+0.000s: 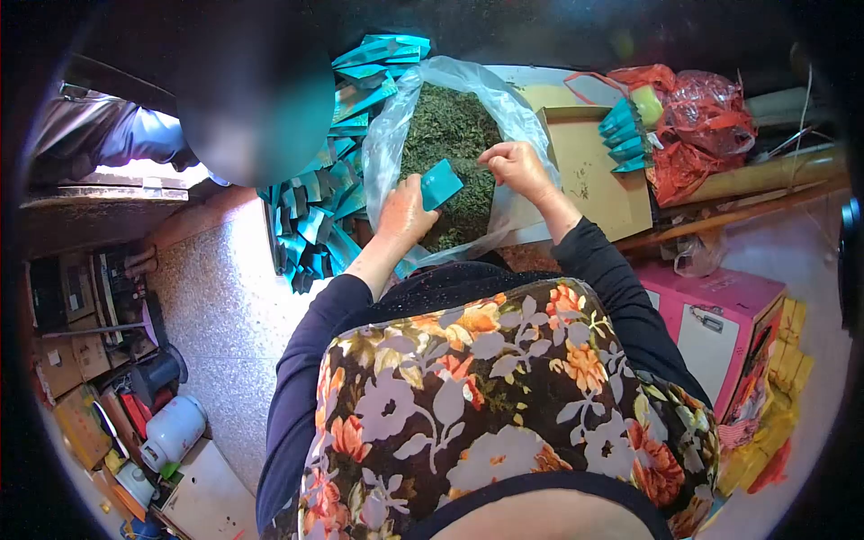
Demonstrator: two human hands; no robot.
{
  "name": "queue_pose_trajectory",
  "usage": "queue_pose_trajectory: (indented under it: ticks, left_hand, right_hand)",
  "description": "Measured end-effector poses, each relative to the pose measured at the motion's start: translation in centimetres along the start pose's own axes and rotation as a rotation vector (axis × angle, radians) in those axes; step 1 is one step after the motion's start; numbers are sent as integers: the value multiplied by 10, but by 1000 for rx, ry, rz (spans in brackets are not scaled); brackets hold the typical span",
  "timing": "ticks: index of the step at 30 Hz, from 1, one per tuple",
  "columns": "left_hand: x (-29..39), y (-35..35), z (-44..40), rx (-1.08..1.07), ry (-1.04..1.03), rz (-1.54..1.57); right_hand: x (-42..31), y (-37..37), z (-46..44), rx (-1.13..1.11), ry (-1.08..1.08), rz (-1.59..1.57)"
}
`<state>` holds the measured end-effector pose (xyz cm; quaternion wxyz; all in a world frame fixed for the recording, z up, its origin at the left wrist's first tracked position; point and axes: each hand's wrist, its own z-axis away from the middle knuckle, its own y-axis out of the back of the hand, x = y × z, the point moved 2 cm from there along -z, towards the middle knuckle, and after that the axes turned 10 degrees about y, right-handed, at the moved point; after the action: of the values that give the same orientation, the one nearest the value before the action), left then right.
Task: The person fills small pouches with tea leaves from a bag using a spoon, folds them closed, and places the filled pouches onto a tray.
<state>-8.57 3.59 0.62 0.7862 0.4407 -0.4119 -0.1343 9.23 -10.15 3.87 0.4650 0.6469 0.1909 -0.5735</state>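
A small teal packet (pixel 441 184) is gripped in my left hand (pixel 407 216), over a clear plastic bag (pixel 385 135) with its mouth spread wide. Inside that bag lies a mass of dried green leaves (pixel 445 126). My right hand (pixel 522 171) is at the right side of the bag, above the leaves, with its fingers pinched together; what they hold, if anything, is too small to make out. Many more teal packets (pixel 310 220) are heaped to the left of the bag.
Right of the bag is a shallow cardboard box (pixel 589 171), with several teal packets (pixel 623 135) at its far right edge. Beyond are red plastic bags (pixel 702 121). A pink box (pixel 715 292) stands lower right. A gas cylinder (pixel 175 432) stands on the floor at left.
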Motion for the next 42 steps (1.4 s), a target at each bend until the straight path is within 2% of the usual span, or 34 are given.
queue_pose_trajectory:
  ticks: [2,5,7,9,11,13,17,20,21,23,24,25,26,29,31,32,35,39,41,42]
  left_hand:
    - [2,-1,-2,-12,-7,3]
    - [6,-5,-4,26,-73,90]
    - [6,-7,-3,84,-159,177]
    - [5,-8,0,57,-124,207]
    - [3,-6,5,5,-28,231]
    - [2,-6,10,76,-36,206]
    - [3,-5,7,34,-17,241]
    - [-4,-14,2,50,-42,244]
    - [-1,-5,7,21,5,248]
    - [-11,-11,4,74,-48,256]
    - [-5,-2,7,-11,20,275]
    - [-7,-3,8,44,-19,266]
    - [-11,-5,9,96,-54,255]
    - [-16,-7,8,29,38,240]
    - [-19,-9,7,37,9,250]
    - [-19,-9,7,46,5,232]
    - [-20,-7,12,33,1,211]
    - [-27,-4,14,30,-25,208]
    - [-28,-6,14,48,-47,208]
    - [-28,-5,15,47,-47,205]
  right_hand:
    - [-8,-9,3,3,76,221]
    - [-18,-26,11,82,484,520]
    - [-31,-32,18,35,641,581]
    - [-36,-33,19,21,779,590]
    - [-46,-29,18,32,776,620]
    - [-50,-25,19,62,689,687]
    - [-54,-34,27,-43,819,737]
    - [-70,-31,27,-8,911,734]
    - [-72,-27,26,37,898,750]
    - [-74,-20,26,132,859,743]
    - [-72,-16,27,198,823,712]
    - [-69,-13,26,266,788,680]
    - [-62,-10,24,286,712,643]
    - [-33,-10,14,373,557,565]
    - [-6,-17,3,338,471,811]
    - [5,-21,0,238,397,988]
    - [40,-44,-10,71,347,1062]
    - [75,-81,-19,112,339,877]
    - [92,-83,-25,222,66,403]
    - [93,-80,-26,200,-91,280]
